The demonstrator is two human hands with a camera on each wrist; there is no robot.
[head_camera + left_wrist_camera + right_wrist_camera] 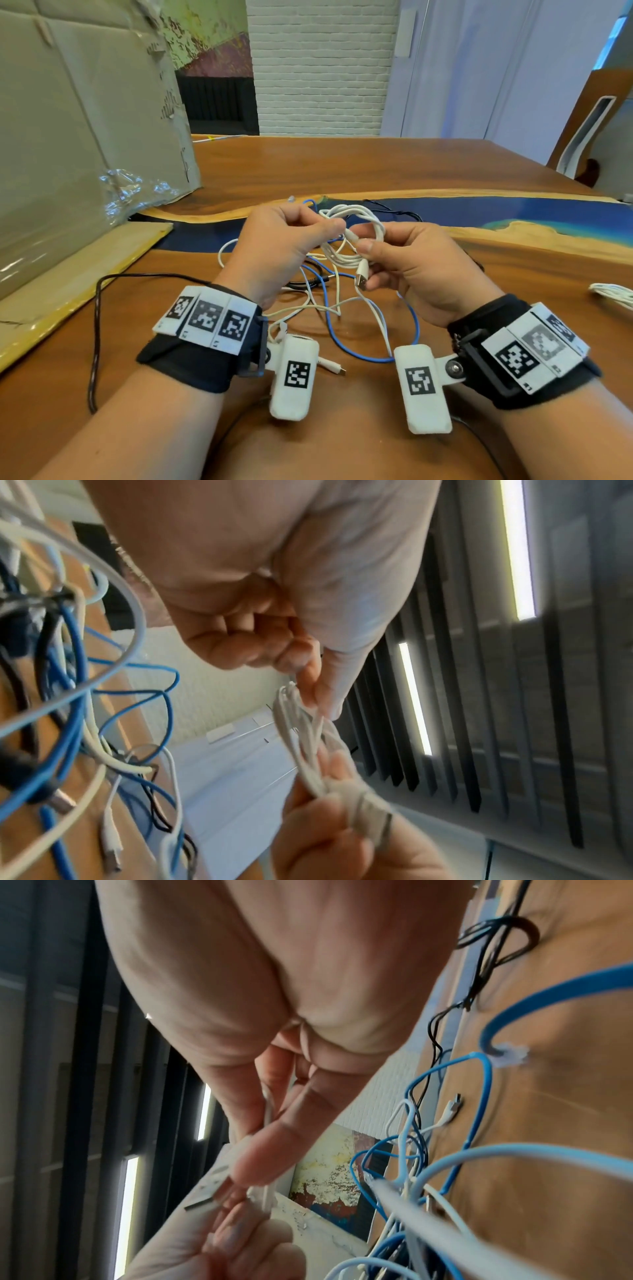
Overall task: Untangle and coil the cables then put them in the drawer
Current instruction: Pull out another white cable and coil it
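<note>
I hold a small coil of white USB cable above the table between both hands. My left hand pinches the coil's left side. My right hand pinches the cable's end near the USB plug, which points down; the plug shows blurred under the thumb in the right wrist view. Below the hands lies a tangle of blue cable, white cable and black cable on the wooden table. No drawer is in view.
A large cardboard box wrapped in plastic stands at the left on a flat board. Another coiled white cable lies at the right edge. A chair stands at the far right beyond the table.
</note>
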